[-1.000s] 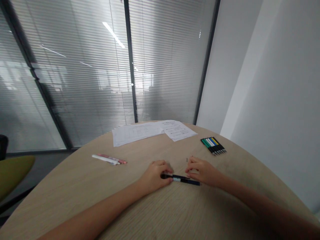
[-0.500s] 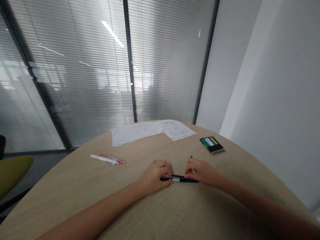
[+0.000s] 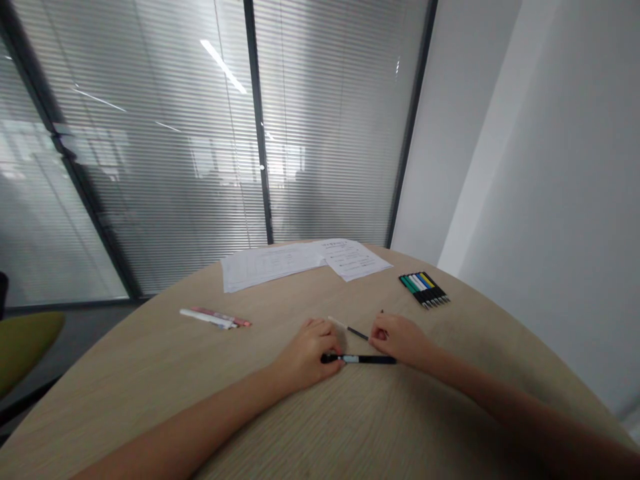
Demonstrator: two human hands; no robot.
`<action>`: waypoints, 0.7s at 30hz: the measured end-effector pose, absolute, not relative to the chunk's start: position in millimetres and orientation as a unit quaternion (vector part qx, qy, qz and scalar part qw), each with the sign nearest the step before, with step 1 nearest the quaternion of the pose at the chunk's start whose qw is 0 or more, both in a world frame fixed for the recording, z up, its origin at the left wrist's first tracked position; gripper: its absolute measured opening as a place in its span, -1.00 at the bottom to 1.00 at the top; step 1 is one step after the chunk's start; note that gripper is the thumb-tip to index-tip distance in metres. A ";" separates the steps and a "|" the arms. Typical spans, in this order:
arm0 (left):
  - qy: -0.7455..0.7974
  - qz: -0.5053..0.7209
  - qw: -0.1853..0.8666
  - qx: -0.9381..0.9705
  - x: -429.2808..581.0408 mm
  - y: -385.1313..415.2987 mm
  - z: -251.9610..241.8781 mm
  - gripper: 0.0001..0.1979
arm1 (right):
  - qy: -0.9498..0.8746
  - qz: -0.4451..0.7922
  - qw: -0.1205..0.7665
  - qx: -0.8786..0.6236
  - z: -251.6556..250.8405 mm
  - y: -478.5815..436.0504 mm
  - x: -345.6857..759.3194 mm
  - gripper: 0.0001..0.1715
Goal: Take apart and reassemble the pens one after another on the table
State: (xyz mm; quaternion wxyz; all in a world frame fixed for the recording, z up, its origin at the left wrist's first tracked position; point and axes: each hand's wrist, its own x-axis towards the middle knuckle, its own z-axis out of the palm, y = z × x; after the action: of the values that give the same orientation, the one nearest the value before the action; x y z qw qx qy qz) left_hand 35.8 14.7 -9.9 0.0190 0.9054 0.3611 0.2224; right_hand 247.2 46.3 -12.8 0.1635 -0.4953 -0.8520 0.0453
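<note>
A black pen (image 3: pixel 358 359) with a pale blue band lies flat on the desk (image 3: pixel 150 393), running left to right between the two hands. The left hand (image 3: pixel 307 353) sits at its left end, fingers curled down beside the black tip. The right hand (image 3: pixel 400 340) sits just above its right end, fingers drawn together. Whether either hand is clamped on the pen or only resting against it cannot be told.

Just above the pen, a slim white-and-dark stick (image 3: pixel 349 327) lies at a slant, its dark end at the right hand's fingers. Wood grain runs from the hands up to two printed sheets (image 3: pixel 273 265) near the desk's far curved edge. To the right, close to that edge, sits a row of colored pens (image 3: pixel 424 290); to the left lie a white pen and a pink pen (image 3: pixel 215 318), side by side.

Half a second earlier, both hands were closed in around the black pen, with no stick lying apart from it. Now the slim stick lies separate, and the hands have spread slightly.
</note>
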 end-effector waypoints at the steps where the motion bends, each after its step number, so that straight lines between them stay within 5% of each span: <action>1: 0.362 0.221 0.017 0.906 35.9 14.8 -10.0 -0.95 | -0.842 0.040 0.167 -0.511 -13.9 46.3 246.6 -0.90; 21: 0.381 0.209 0.023 0.900 35.3 16.4 -9.8 -0.92 | -0.785 0.015 0.281 -0.552 -10.0 66.0 272.6 -0.61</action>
State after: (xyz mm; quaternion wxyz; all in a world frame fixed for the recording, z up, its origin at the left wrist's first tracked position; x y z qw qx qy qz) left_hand 35.3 16.4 -9.8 0.0225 0.9002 0.3815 0.2088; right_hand 272.6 66.0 -10.0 0.2812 -0.5516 -0.7851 0.0150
